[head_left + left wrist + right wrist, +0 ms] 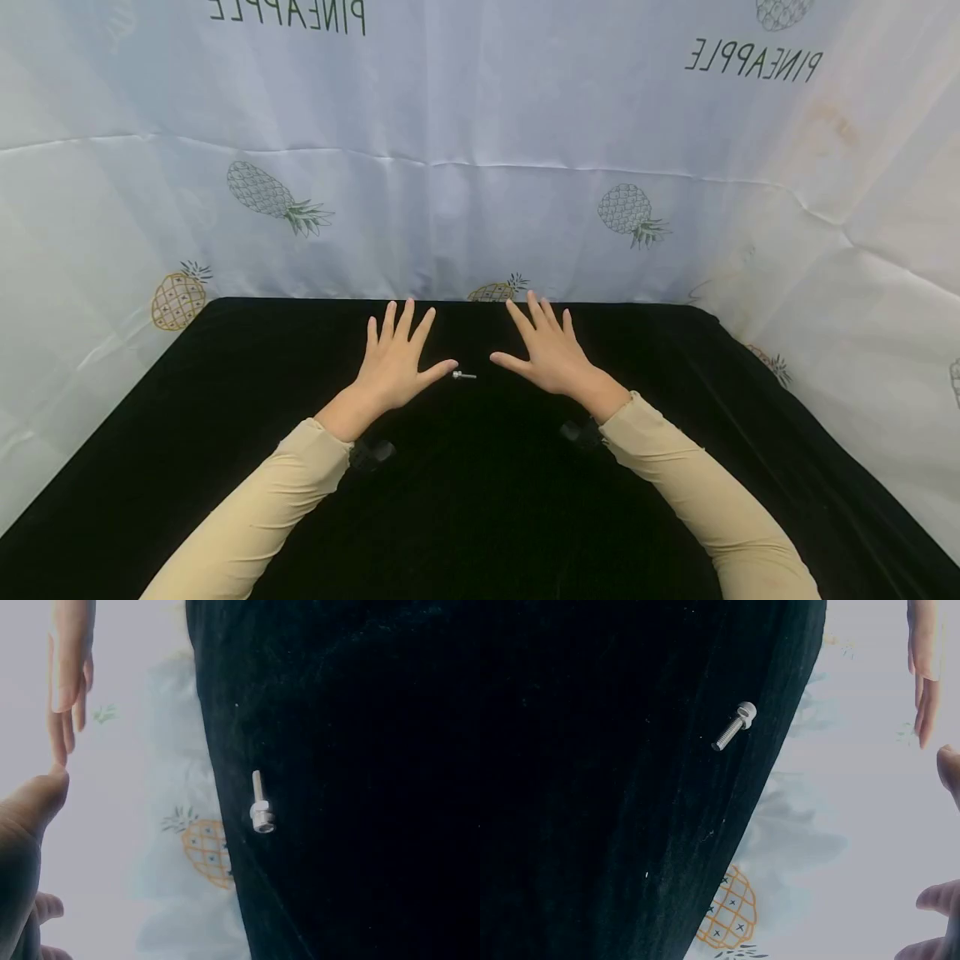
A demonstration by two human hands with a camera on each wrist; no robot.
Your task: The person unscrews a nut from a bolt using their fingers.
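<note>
A small silver bolt (463, 375) with a nut threaded up near its head lies on the black cloth. Both wrist views show it closer: the socket-head bolt (260, 810) has a bare threaded end, and the nut (745, 718) sits against the head. My left hand (393, 367) is spread above the cloth, its thumb tip just left of the bolt in the head view. On the other side my right hand (553, 358) is spread too, thumb pointing toward the bolt. Neither hand holds anything.
Black cloth (480, 500) covers the table. Behind it and at both sides hangs a white curtain (480, 217) printed with pineapples. A dark wrist camera (371, 455) is strapped at the left wrist, another camera (582, 434) at the right.
</note>
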